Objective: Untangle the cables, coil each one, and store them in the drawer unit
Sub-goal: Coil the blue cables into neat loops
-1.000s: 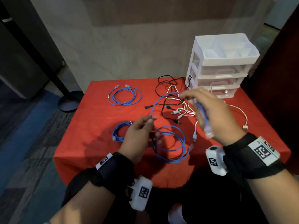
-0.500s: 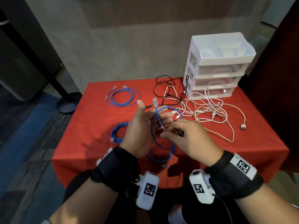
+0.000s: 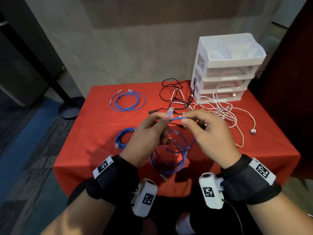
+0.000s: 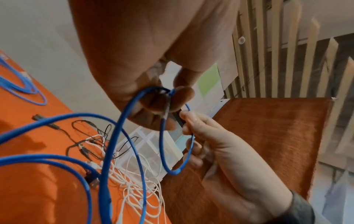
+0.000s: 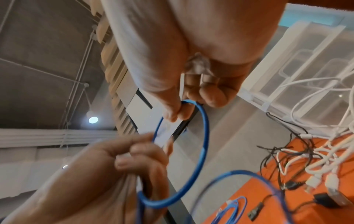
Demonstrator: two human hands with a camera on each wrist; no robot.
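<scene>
the blue cable [image 3: 171, 155] hung in loops between both hands above the near edge of the red table [image 3: 94, 133], its lower turns sagging toward the cloth; whether they touched it could not be told. the left hand [image 3: 149, 138] had its fingers curled round the cable near the clear plug [image 3: 169, 112], which stuck up past the thumb. the right hand [image 3: 208, 133] pinched the strand just beside it, thumb against forefinger. in the left wrist view the pinch point was half hidden behind the palm. two more blue coils lay left, one far [image 3: 127, 100], one near [image 3: 123, 138] and partly covered by the left hand. the black and white tangle [image 3: 211, 109] lay against the drawer unit [image 3: 227, 68], its drawers pushed in, contents too hazy to read.
</scene>
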